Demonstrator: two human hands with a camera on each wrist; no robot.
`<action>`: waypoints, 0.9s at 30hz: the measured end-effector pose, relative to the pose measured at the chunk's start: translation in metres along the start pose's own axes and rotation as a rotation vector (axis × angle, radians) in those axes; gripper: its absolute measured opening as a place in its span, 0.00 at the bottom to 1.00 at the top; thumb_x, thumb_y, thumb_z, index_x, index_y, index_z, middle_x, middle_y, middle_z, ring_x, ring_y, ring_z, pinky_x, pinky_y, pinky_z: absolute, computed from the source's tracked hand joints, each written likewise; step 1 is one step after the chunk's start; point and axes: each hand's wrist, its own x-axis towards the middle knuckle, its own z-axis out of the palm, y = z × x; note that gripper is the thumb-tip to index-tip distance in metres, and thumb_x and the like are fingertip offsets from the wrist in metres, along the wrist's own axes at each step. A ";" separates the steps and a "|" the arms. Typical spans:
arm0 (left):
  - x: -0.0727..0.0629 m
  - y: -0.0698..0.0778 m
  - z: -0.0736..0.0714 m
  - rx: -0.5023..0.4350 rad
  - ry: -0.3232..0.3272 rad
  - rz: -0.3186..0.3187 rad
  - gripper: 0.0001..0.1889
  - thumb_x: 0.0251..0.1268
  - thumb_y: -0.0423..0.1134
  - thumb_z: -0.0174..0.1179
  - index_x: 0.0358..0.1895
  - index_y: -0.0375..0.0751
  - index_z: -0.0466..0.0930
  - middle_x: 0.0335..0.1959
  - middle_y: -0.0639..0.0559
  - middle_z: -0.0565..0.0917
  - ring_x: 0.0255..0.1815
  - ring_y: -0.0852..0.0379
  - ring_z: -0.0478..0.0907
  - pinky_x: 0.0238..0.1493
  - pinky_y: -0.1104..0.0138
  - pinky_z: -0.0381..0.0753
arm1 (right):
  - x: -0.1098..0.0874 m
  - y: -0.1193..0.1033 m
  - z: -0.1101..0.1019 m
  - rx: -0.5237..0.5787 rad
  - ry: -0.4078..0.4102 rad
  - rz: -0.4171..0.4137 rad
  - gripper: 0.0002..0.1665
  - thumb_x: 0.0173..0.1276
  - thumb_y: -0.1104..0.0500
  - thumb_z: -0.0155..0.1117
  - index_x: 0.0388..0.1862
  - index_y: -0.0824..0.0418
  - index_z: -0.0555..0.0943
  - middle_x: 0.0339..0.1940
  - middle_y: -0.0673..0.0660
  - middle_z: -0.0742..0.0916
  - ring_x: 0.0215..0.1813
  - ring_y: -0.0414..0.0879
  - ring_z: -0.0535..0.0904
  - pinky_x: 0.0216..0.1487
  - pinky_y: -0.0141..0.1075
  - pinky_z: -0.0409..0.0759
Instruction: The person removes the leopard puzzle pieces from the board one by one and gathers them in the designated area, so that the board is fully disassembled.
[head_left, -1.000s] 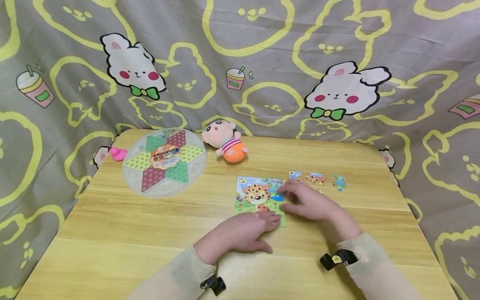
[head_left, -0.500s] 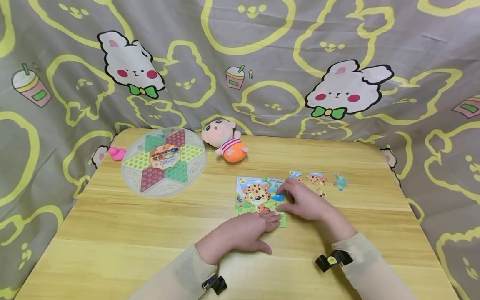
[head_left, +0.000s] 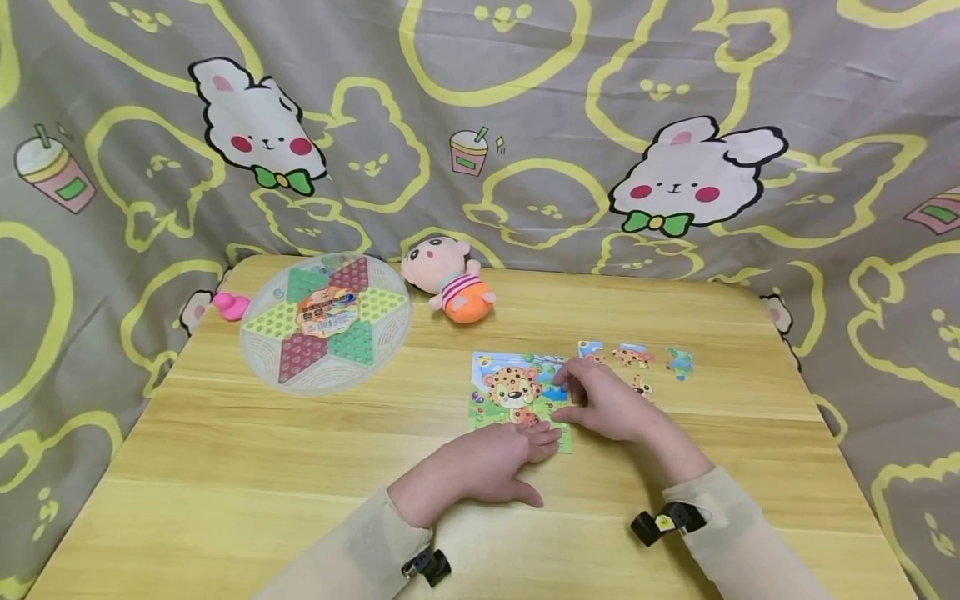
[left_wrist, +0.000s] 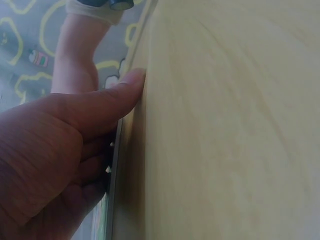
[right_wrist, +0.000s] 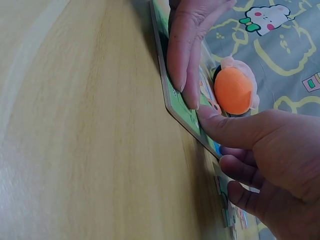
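A square jigsaw puzzle (head_left: 514, 387) with a spotted cub picture lies on the wooden table. My left hand (head_left: 495, 462) rests flat over its lower part, fingers straight and thumb out on the wood; the palm hides that corner. At the puzzle's right edge, my right hand (head_left: 611, 402) has its thumb and curled fingers about a blue-green puzzle piece (head_left: 557, 395), mostly covered. In the right wrist view, that thumb touches the puzzle beside the left fingertips. Loose puzzle pieces (head_left: 633, 357) lie just beyond the right hand, one partly behind it.
A round Chinese checkers board (head_left: 326, 323) lies at the back left, next to a pink toy duck (head_left: 231, 306). A plush doll (head_left: 452, 281) with orange bottoms sits by the patterned curtain (head_left: 540, 125), which encloses the table's back and sides.
My right hand shifts very slightly left with its forearm, and more of a loose piece shows behind it. The left hand stays in place on the puzzle.
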 end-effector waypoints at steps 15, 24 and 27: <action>-0.001 -0.001 0.000 0.020 0.005 0.020 0.41 0.70 0.59 0.68 0.80 0.43 0.69 0.83 0.55 0.62 0.83 0.56 0.56 0.81 0.64 0.57 | -0.002 -0.003 0.002 0.037 -0.001 -0.007 0.23 0.64 0.63 0.81 0.55 0.66 0.83 0.33 0.49 0.82 0.34 0.42 0.76 0.35 0.35 0.80; -0.001 -0.001 0.000 0.019 0.003 0.014 0.41 0.70 0.59 0.69 0.80 0.44 0.69 0.83 0.56 0.62 0.83 0.57 0.56 0.81 0.62 0.57 | -0.005 -0.006 0.004 0.091 0.004 0.027 0.18 0.67 0.63 0.78 0.54 0.62 0.83 0.28 0.45 0.82 0.30 0.41 0.78 0.31 0.34 0.79; -0.001 -0.002 0.000 0.013 0.006 0.015 0.41 0.70 0.59 0.69 0.80 0.44 0.69 0.83 0.57 0.62 0.83 0.58 0.55 0.81 0.62 0.57 | -0.006 -0.006 0.004 0.113 0.019 0.011 0.16 0.69 0.64 0.77 0.52 0.62 0.84 0.29 0.45 0.82 0.30 0.41 0.78 0.31 0.34 0.80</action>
